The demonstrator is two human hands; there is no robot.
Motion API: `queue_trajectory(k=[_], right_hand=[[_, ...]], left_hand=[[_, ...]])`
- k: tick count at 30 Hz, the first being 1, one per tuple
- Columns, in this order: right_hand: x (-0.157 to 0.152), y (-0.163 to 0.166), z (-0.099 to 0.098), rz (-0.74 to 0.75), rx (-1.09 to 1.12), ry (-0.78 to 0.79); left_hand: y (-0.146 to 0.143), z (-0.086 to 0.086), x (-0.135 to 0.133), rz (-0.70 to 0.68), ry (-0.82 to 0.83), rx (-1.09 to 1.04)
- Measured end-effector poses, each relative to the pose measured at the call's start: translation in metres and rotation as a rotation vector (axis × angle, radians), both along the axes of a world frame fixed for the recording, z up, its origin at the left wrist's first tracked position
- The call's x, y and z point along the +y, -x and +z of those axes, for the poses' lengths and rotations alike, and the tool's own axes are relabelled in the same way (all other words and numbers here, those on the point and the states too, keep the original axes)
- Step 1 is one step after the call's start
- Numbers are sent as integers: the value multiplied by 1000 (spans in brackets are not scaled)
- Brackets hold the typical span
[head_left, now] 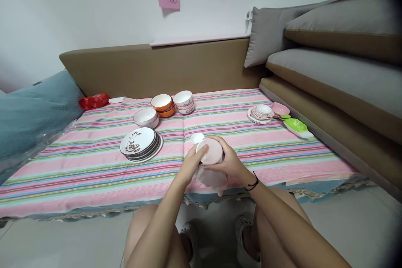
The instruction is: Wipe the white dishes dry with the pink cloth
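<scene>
White dish (205, 159), one: hanging above the striped sheet's (94, 167) near edge, the left hand (193, 161) gripping its rim by the thumb, the right hand (228, 160) wrapping closely round its other side with a pale pink cloth (214, 179) drooping below; handling is looking unfinished. Already standing grouped: plate stack (138, 142), pink-rimmed bowls (145, 117), orange bowls (161, 102), floral bowls (184, 99), small-dish stack (261, 114). Small white bowl (197, 137): standing apart, just beyond the hands, seemingly ungrouped. Green leaf-shaped dish (297, 127), pink dish (280, 109): lying rightward. Cushions (336, 65): bounding the right. Fingers are partly hiding the dish.
</scene>
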State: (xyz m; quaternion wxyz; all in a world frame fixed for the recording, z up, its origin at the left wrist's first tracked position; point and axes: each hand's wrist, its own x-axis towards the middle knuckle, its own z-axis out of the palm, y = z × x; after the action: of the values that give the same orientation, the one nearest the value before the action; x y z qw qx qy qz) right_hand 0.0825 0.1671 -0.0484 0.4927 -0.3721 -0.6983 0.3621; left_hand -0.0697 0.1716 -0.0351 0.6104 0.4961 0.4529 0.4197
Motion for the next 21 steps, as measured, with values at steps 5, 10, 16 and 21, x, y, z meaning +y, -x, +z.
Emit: queue_trajectory(k=[5,10,16,21], right_hand=[[2,-3,0,-31,19,2],[5,-5,-1,-16,34,-15],[4,-3,-3,-1,36,-23],[4,-2,-3,-1,19,-41]], left_hand=[[7,-1,5,74,-31,-58],[19,6,8,70,-353,71],[23,14,2,-95,-529,369],[22,10,3,-123,-548,449]])
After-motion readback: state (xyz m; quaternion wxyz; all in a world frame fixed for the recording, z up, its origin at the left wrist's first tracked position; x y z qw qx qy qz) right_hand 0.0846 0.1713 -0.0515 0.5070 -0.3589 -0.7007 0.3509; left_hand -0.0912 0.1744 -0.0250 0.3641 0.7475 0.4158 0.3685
